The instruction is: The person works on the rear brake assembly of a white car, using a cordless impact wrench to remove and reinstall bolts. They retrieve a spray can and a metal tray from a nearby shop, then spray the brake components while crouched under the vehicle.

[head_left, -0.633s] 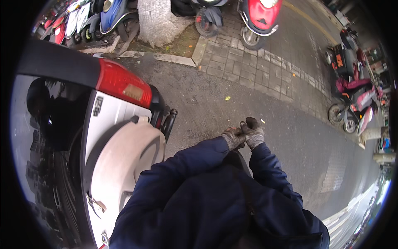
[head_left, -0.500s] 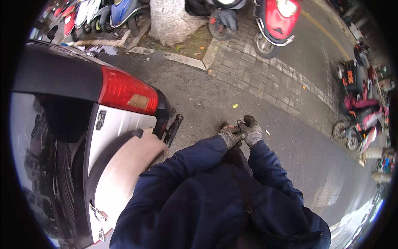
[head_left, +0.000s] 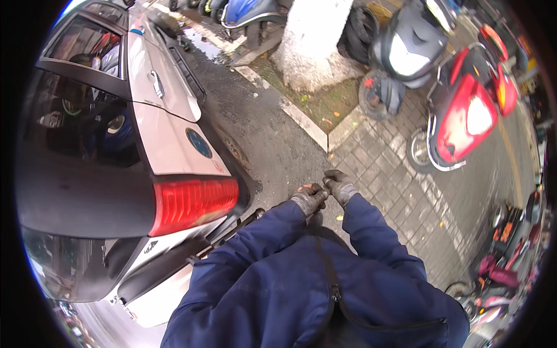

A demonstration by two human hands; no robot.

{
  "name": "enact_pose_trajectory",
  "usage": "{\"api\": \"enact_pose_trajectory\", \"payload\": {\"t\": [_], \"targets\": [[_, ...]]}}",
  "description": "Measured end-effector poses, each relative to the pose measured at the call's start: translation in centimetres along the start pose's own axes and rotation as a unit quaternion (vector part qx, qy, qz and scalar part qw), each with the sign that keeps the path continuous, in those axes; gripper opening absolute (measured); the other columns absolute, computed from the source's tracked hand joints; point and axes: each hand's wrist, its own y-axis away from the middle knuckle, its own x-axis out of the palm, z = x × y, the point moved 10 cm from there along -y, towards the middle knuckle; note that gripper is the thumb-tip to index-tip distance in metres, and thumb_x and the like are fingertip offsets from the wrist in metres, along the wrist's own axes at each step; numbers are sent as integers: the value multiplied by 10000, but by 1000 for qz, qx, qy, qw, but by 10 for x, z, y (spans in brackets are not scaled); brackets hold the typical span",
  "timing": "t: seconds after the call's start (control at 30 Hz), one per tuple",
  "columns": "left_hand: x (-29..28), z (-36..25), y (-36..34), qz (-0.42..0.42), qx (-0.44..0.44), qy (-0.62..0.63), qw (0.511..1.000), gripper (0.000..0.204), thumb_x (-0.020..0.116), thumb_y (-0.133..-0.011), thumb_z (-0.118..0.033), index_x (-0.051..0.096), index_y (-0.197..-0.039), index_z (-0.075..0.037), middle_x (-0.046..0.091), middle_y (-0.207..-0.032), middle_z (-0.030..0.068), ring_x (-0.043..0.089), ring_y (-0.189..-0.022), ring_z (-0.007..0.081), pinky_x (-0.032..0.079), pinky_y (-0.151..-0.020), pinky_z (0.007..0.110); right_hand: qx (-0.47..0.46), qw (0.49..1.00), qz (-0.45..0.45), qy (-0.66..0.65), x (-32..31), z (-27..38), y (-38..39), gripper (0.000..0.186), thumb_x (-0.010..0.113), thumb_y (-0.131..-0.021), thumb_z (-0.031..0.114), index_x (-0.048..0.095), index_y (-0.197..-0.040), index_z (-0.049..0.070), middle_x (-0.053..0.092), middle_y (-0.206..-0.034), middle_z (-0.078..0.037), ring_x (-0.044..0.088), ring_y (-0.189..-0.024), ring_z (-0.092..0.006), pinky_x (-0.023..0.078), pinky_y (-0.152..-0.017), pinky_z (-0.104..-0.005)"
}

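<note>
My left hand point(head_left: 310, 199) and my right hand point(head_left: 341, 187) are held close together in front of my body, in worn grey gloves with dark fingers. The fingers of both are curled in. Whatever the left one pinches, if anything, is too small to make out; a bit of orange shows at its glove. On the right hand, too, the closed fingers hide what may be inside. Dark blue jacket sleeves point(head_left: 255, 232) cover both my arms. Left of my hands stands a pale car point(head_left: 183, 142) with a red tail light point(head_left: 197, 203).
A dark bar point(head_left: 232, 226) sticks out at the car's rear. Ahead, a kerb point(head_left: 307, 124) borders a white-painted tree trunk point(head_left: 313, 40). A grey scooter point(head_left: 409, 46) and a red scooter point(head_left: 464, 127) stand to the right, by the brick paving point(head_left: 377, 174). More scooters are parked at the right rim.
My view has swung left and moved along the car, so its side and door now show. The tree and scooters appear closer. My hands stay together, fingers still curled.
</note>
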Motion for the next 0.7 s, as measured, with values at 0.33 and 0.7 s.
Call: {"api": "enact_pose_trajectory", "payload": {"t": [0.33,0.7], "targets": [[-180,-106,-188,-134,19,79,988,168,653,-838,-205,578,-815,-56,615,-670,87,591,-585,176,468,-487,331,244,965,-2,96,-118,-55,-176,236,588,-847,176,606,-1035,34,628,-814,-90,585,-576,-199,488,-495,-345],[-379,-209,-276,-219,-2,167,961,145,617,-856,-168,577,-893,-33,619,-677,117,547,-491,186,472,-427,321,267,961,56,51,-76,57,-401,187,555,-866,208,588,-972,58,587,-746,-69,540,-516,-196,443,-442,-353]]}}
